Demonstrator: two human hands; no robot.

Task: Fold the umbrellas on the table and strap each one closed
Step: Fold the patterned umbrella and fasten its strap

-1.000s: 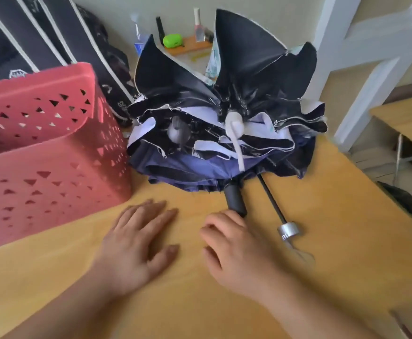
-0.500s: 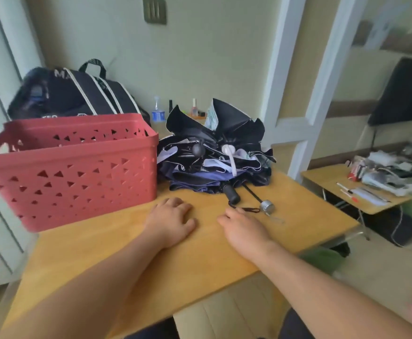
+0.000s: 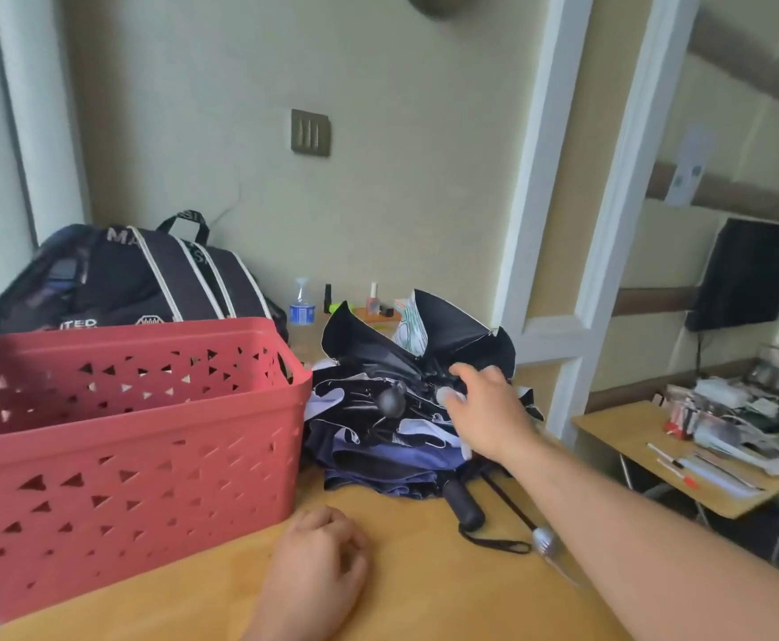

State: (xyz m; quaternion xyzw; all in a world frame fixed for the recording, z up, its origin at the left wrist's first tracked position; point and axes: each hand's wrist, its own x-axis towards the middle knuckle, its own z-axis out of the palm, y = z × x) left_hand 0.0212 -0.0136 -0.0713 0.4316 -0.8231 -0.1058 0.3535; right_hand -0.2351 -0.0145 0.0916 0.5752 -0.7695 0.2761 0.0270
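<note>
- The left hand rests on the smooth wooden table as before, but its fingers, flat half a second ago, are now loosely curled and hold nothing.
- The right hand has left the table and reaches over the heap of umbrellas, fingers spread; whether it touches the pale knob is unclear through blur. I judge the first pick is starting.
- The umbrellas lie unfolded beside the perforated red basket: limp dark cloth, thin ribs, a matte black handle.
</note>
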